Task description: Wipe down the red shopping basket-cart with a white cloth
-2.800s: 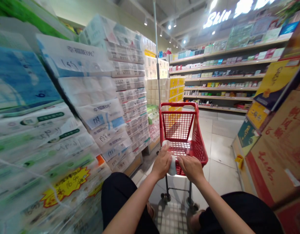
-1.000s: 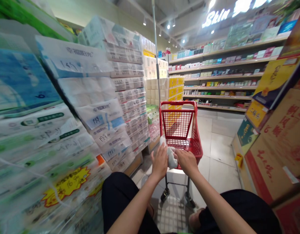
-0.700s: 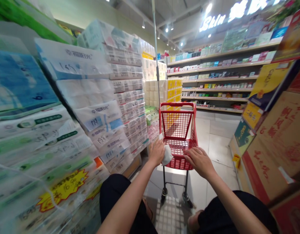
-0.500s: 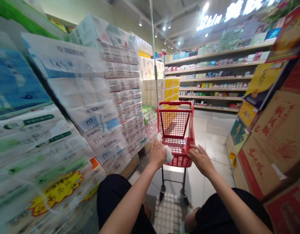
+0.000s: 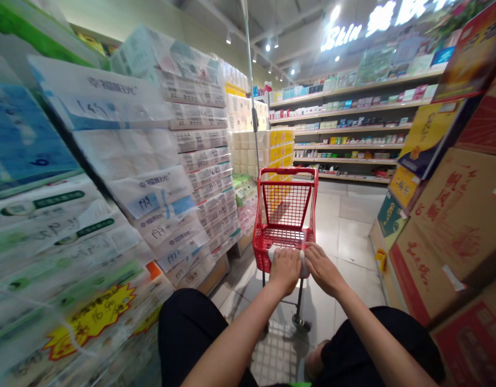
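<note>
A small red shopping cart [image 5: 287, 204] with a mesh basket stands on the tiled aisle floor in front of me. My left hand [image 5: 286, 270] presses a white cloth [image 5: 273, 252] against the cart's near rim, fingers curled over it. My right hand [image 5: 322, 270] grips the same rim just to the right, touching the cloth's other end. A thin metal pole [image 5: 251, 113] rises from the cart's left side. The basket looks bare inside.
Stacks of wrapped tissue packs [image 5: 163, 161] wall the left side of the aisle. Cardboard boxes with red print [image 5: 453, 226] line the right. Shelves of small goods [image 5: 352, 129] run across the far end. Pale floor tiles [image 5: 352, 242] stretch ahead.
My left hand slid the cloth from the cart's left corner to the middle of the near rim. My right hand left the rim, then came back beside the cloth. The cart swung slightly left.
</note>
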`<act>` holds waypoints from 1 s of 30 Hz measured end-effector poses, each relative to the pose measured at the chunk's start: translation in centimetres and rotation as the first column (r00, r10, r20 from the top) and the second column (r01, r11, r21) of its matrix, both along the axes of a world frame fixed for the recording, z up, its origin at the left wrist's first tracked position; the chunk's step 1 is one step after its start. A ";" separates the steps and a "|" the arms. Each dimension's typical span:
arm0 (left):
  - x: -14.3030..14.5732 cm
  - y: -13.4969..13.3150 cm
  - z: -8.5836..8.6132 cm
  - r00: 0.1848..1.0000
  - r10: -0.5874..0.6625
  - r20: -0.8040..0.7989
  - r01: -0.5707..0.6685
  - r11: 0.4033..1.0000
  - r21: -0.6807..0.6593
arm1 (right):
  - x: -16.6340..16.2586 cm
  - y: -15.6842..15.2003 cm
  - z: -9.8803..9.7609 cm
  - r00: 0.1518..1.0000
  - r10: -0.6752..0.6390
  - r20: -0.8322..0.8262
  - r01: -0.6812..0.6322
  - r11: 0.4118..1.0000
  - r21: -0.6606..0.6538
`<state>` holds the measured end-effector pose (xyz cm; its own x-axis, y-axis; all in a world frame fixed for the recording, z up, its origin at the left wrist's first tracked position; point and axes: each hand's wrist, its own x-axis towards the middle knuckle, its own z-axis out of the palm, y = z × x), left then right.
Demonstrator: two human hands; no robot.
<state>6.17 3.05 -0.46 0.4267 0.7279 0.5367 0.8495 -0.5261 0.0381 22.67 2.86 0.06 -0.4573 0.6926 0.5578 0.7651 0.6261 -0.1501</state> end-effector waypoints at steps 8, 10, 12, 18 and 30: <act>-9.1 2.8 0.8 0.983 -0.133 -0.124 0.131 0.991 -0.025 | -0.2 -0.6 0.3 1.000 -0.011 -0.015 0.009 0.997 -0.077; -11.4 3.4 0.7 0.986 -0.110 -0.126 0.111 0.994 -0.003 | -0.9 -0.6 0.5 1.000 -0.003 -0.004 0.003 0.997 -0.083; -13.1 3.8 0.6 0.990 -0.082 -0.116 0.085 0.996 0.024 | -1.8 -0.5 0.7 1.000 0.003 0.008 -0.002 0.996 -0.086; -12.9 3.1 0.4 0.997 -0.014 -0.077 0.019 0.998 0.062 | -4.6 -0.6 0.5 1.000 -0.003 0.003 0.004 0.998 -0.067; -6.3 0.8 0.0 0.991 -0.111 -0.078 0.110 0.994 -0.022 | -5.1 -1.6 0.8 0.998 0.045 -0.037 -0.048 0.995 -0.089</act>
<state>-0.12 3.81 -0.43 0.5454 0.6830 0.4859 0.7871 -0.6166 -0.0168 17.55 1.27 0.87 -0.4718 0.7188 0.5107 0.7288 0.6439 -0.2329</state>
